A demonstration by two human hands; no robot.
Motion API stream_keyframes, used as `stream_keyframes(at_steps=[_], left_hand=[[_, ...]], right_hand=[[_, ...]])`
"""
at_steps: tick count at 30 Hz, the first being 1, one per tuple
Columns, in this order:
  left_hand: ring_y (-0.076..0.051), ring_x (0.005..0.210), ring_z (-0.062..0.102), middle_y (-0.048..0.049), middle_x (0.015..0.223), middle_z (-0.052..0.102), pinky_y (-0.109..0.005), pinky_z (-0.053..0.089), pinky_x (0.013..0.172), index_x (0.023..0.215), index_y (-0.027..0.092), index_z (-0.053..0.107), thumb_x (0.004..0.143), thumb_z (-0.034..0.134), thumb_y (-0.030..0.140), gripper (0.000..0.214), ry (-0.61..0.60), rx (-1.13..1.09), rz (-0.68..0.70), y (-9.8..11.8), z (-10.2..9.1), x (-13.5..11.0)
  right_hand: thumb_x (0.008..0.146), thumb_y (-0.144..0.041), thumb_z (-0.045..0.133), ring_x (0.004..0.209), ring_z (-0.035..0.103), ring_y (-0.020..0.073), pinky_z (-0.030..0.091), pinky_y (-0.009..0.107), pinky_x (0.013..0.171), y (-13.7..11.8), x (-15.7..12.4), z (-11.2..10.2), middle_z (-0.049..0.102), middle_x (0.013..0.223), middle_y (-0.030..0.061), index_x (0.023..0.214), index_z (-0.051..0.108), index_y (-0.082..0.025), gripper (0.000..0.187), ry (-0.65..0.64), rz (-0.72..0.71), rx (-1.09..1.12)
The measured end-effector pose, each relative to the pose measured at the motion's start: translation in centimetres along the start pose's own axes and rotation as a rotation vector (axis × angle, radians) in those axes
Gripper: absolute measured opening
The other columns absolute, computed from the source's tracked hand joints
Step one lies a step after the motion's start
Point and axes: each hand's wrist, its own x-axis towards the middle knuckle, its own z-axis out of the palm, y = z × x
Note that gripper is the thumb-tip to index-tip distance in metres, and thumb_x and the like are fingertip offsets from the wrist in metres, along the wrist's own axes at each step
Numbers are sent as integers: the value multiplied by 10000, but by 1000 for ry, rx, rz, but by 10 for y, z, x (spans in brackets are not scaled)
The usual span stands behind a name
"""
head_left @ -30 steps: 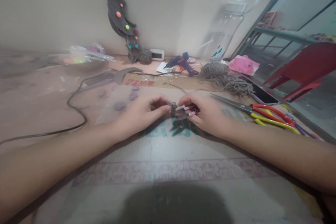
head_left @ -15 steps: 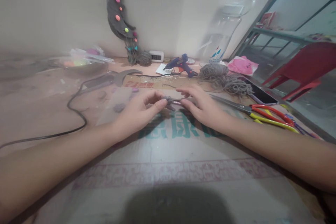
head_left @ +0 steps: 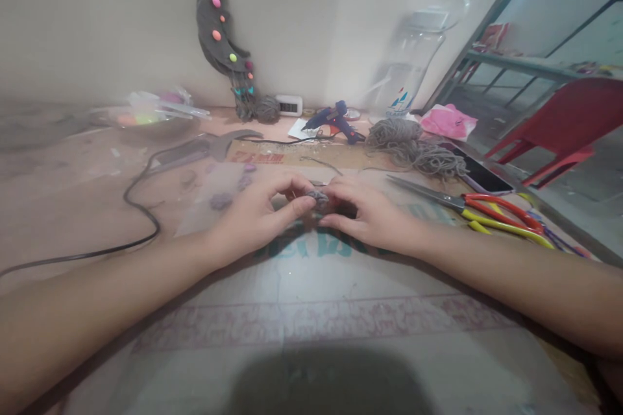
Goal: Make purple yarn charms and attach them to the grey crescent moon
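A small crocheted piece of grey yarn (head_left: 318, 197) sits between my two hands, above a clear plastic sheet with green print. My left hand (head_left: 265, 214) pinches its left side with thumb and forefinger. At its right side, the curled fingers of my right hand (head_left: 370, 211) hold it, the thumb lower and apart. A thin, pale sliver shows just behind the fingertips; whether it is the slim metal hook is too blurred to tell. Left of my left hand lie small purple-grey yarn pieces (head_left: 221, 201).
Scissors (head_left: 452, 201) with red and yellow handles lie at the right, near a phone (head_left: 481, 172) and grey yarn (head_left: 413, 146). A blue glue gun (head_left: 331, 120), a clear bottle (head_left: 413, 68) and a bowl (head_left: 150, 123) stand behind. A black cable (head_left: 141, 207) runs left.
My right hand has moved in against the yarn piece, its thumb dropping lower. The slim metal hook that showed between my hands is no longer clearly visible.
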Motion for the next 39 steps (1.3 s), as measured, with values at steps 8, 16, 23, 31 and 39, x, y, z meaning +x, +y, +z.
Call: stream_keyframes(at_steps=[8,16,23,31,39], left_hand=[[-194,923,647,-39,944,720,-311,503,830,955,205,681,935,565,403,231,-13,16,-39,0,1,-1],[-165,824,631,-18,875,693,-279,489,759,913,189,652,922,586,410,231,20,-90,-141,1,1,1],[-155,794,607,-26,886,679,-274,457,734,898,165,627,925,571,417,259,104,-140,-257,-2,-3,8],[-146,785,612,-28,909,689,-260,464,714,922,168,628,930,574,411,249,107,-176,-269,-5,-1,9],[-152,800,613,-30,903,683,-269,461,728,914,163,619,918,588,419,257,105,-187,-265,-8,0,8]], right_hand=[[890,-282,663,706,538,145,413,277,687,-2,1,0,631,759,8,989,676,-184,140,-5,35,-8],[896,-242,593,656,605,131,468,259,632,-2,0,0,672,752,-2,1151,614,-188,262,38,188,240],[945,-220,504,802,677,148,538,313,769,-2,-1,0,724,855,27,1265,535,-184,324,13,238,467],[976,-175,393,712,619,133,500,285,703,0,-1,-3,663,752,4,1122,604,-181,257,-44,200,403],[984,-210,384,677,579,126,467,264,679,-3,-2,-5,608,715,-14,895,528,-199,170,-29,239,396]])
